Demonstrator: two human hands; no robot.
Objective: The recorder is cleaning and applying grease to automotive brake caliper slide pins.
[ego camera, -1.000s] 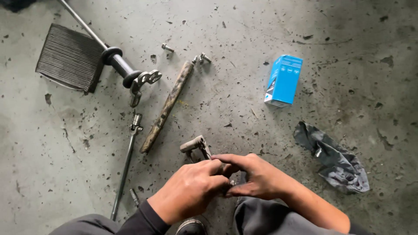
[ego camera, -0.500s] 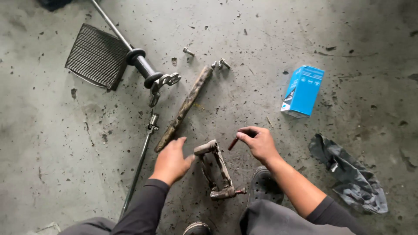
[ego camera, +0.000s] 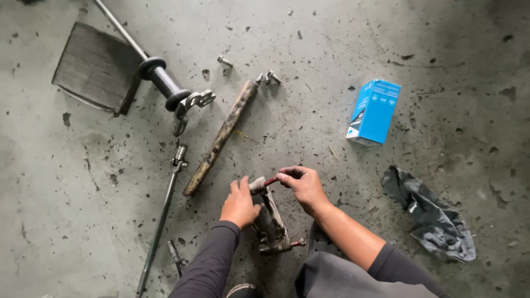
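Left hand clamped on grimy brake caliper, near centre of concrete floor; right hand pinching reddish pin at its far end. Risk: greasy pin slips free, rolling among loose bolts farther off.

A grimy grey metal brake caliper lies on the concrete floor, long axis toward the person; a thin reddish pin sticks from its top end.

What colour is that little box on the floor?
The box is bright blue with a small white and dark patch. It shows best in the head view.
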